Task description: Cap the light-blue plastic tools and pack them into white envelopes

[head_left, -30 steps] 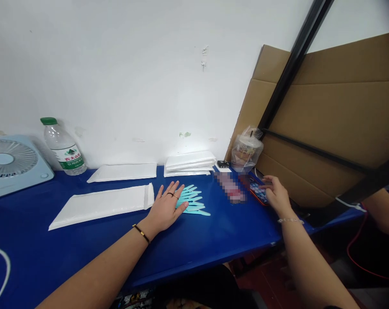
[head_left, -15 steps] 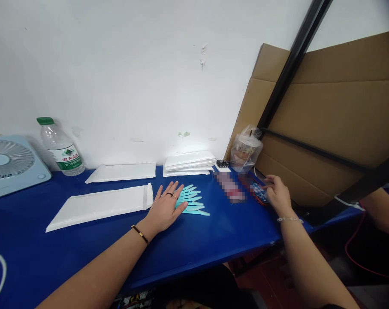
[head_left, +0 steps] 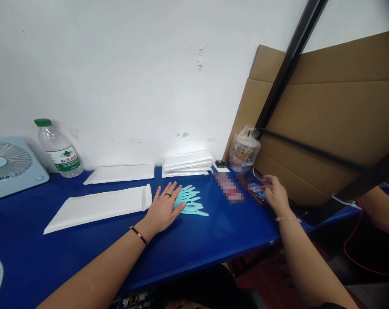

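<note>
My left hand point(head_left: 164, 209) lies flat with fingers spread over the near end of some teal gloves point(head_left: 192, 201), whose thin finger tips fan out to the right. Part of the gloves is hidden under my palm. At the right, my right hand point(head_left: 275, 195) hovers at a phone point(head_left: 258, 192) lying on the table. Its fingers are apart and partly bent, with one fingertip at or just over the lit screen. A white flat packet point(head_left: 98, 207) rests just left of my left hand.
On the blue table point(head_left: 207, 249) stand a light-blue fan point(head_left: 36, 161), a water bottle point(head_left: 64, 156) and a bagged drink cup point(head_left: 244, 150). Another white packet point(head_left: 122, 173) and a packet stack point(head_left: 188, 163) lie by the wall. Cardboard point(head_left: 336, 103) and a black frame point(head_left: 282, 77) border the right; another person's arm point(head_left: 381, 210) shows beyond.
The view has shifted very slightly, so everything sits a little further left in the picture. Both hands keep their places on the gloves and at the phone.
</note>
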`<state>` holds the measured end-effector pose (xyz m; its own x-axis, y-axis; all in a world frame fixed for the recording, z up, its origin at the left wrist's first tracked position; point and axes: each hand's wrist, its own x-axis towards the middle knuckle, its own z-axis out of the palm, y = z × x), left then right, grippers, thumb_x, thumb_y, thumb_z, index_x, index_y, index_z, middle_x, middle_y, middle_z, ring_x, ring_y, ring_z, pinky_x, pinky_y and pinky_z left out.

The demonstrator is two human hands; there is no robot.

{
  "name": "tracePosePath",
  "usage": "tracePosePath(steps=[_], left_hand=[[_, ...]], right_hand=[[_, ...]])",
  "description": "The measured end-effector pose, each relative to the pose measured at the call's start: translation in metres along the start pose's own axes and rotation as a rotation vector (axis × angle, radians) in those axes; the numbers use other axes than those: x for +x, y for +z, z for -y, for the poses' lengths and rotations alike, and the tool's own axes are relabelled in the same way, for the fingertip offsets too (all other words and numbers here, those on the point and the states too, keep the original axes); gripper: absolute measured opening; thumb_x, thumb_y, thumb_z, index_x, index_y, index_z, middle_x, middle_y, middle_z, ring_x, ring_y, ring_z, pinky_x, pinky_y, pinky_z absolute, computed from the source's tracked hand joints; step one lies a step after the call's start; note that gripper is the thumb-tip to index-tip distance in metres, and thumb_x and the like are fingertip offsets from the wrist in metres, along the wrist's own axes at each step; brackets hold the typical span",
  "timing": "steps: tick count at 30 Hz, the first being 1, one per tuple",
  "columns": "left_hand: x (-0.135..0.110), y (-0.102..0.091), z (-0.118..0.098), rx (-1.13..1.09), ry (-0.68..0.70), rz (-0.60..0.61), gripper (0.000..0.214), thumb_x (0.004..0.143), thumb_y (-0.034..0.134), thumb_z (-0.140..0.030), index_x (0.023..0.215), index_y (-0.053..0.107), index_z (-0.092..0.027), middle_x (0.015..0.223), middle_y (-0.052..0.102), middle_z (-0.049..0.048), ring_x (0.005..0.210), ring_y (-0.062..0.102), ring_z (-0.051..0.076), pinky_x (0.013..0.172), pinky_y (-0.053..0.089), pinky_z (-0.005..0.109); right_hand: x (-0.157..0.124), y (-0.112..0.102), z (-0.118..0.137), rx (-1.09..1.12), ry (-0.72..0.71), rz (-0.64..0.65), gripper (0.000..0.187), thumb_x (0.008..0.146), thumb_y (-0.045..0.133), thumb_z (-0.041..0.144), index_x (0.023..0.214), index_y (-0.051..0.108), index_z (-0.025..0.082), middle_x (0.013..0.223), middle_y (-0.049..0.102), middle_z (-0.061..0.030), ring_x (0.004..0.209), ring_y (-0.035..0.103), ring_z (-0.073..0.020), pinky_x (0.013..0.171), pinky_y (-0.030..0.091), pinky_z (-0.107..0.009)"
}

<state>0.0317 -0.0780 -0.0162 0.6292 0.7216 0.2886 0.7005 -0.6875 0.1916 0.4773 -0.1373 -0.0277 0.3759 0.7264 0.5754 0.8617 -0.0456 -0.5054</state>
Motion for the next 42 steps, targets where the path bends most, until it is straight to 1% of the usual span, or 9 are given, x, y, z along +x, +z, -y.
tracePosePath(steps=[8, 12, 15, 20, 26, 32, 35, 38, 42], left_hand=[[0.000, 0.001, 0.000, 0.006, -0.005, 0.000, 0.062, 0.094, 0.022, -0.056, 0.147, 0.020, -0.024, 0.153, 0.022, 0.0083, 0.141, 0.016, 0.027, 0.113, 0.015, 0.054], [0.000, 0.000, -0.001, 0.001, -0.007, 0.004, 0.062, 0.094, 0.022, -0.056, 0.147, 0.021, -0.024, 0.153, 0.022, 0.0084, 0.141, 0.016, 0.027, 0.113, 0.014, 0.054], [0.000, 0.000, -0.001, 0.000, -0.009, 0.000, 0.062, 0.094, 0.022, -0.056, 0.147, 0.021, -0.024, 0.153, 0.022, 0.0081, 0.141, 0.016, 0.026, 0.113, 0.014, 0.054], [0.000, 0.001, 0.000, 0.001, -0.004, -0.007, 0.063, 0.094, 0.022, -0.056, 0.147, 0.020, -0.024, 0.153, 0.022, 0.0082, 0.141, 0.016, 0.027, 0.113, 0.014, 0.054], [0.000, 0.000, -0.001, -0.001, -0.008, 0.006, 0.063, 0.094, 0.022, -0.056, 0.147, 0.022, -0.023, 0.153, 0.022, 0.0087, 0.141, 0.016, 0.027, 0.113, 0.014, 0.054], [0.000, -0.001, -0.001, -0.004, -0.023, 0.023, 0.063, 0.093, 0.021, -0.057, 0.147, 0.021, -0.023, 0.153, 0.021, 0.0085, 0.142, 0.015, 0.026, 0.113, 0.012, 0.054], [0.000, 0.000, -0.001, -0.009, -0.022, 0.024, 0.064, 0.093, 0.021, -0.057, 0.147, 0.020, -0.023, 0.153, 0.020, 0.0083, 0.142, 0.014, 0.026, 0.113, 0.012, 0.054], [0.000, 0.000, -0.001, -0.012, -0.010, 0.013, 0.063, 0.093, 0.021, -0.057, 0.147, 0.020, -0.024, 0.153, 0.021, 0.0081, 0.141, 0.015, 0.027, 0.113, 0.012, 0.054], [0.000, 0.000, 0.000, -0.011, -0.014, 0.012, 0.063, 0.093, 0.022, -0.057, 0.147, 0.020, -0.024, 0.153, 0.021, 0.0079, 0.141, 0.016, 0.027, 0.113, 0.013, 0.054]], right_hand=[[0.000, 0.000, 0.000, -0.006, -0.009, 0.017, 0.044, 0.068, 0.041, 0.007, 0.110, 0.049, 0.020, 0.099, 0.065, -0.0065, 0.068, 0.069, -0.0168, 0.076, 0.049, -0.030], [-0.001, -0.001, -0.003, -0.048, -0.024, -0.027, 0.043, 0.068, 0.042, 0.008, 0.108, 0.050, 0.020, 0.096, 0.067, -0.0054, 0.067, 0.068, -0.0172, 0.076, 0.048, -0.031], [-0.001, -0.003, -0.005, -0.089, 0.008, -0.058, 0.042, 0.068, 0.042, 0.008, 0.107, 0.052, 0.020, 0.092, 0.069, -0.0048, 0.069, 0.069, -0.0183, 0.075, 0.047, -0.031], [-0.001, -0.003, -0.004, -0.092, 0.002, -0.035, 0.043, 0.069, 0.042, 0.008, 0.109, 0.052, 0.021, 0.087, 0.070, -0.0041, 0.076, 0.069, -0.0201, 0.078, 0.046, -0.032], [-0.002, -0.003, 0.000, -0.110, 0.013, -0.030, 0.041, 0.069, 0.042, 0.009, 0.108, 0.051, 0.021, 0.091, 0.070, -0.0040, 0.076, 0.069, -0.0199, 0.079, 0.045, -0.033], [-0.002, -0.001, -0.001, -0.088, -0.015, 0.049, 0.043, 0.070, 0.041, 0.008, 0.110, 0.048, 0.022, 0.098, 0.067, -0.0052, 0.074, 0.069, -0.0190, 0.080, 0.046, -0.035], [0.000, 0.002, 0.001, -0.025, -0.035, 0.063, 0.046, 0.069, 0.041, 0.007, 0.112, 0.046, 0.021, 0.103, 0.065, -0.0069, 0.074, 0.069, -0.0190, 0.080, 0.048, -0.034], [0.004, 0.009, 0.004, 0.054, -0.102, 0.121, 0.051, 0.067, 0.041, 0.006, 0.116, 0.043, 0.021, 0.109, 0.062, -0.0090, 0.082, 0.069, -0.0196, 0.083, 0.049, -0.035], [0.005, 0.018, 0.009, 0.030, -0.172, 0.214, 0.055, 0.067, 0.040, 0.004, 0.118, 0.040, 0.022, 0.117, 0.060, -0.0101, 0.090, 0.068, -0.0206, 0.088, 0.047, -0.041]])
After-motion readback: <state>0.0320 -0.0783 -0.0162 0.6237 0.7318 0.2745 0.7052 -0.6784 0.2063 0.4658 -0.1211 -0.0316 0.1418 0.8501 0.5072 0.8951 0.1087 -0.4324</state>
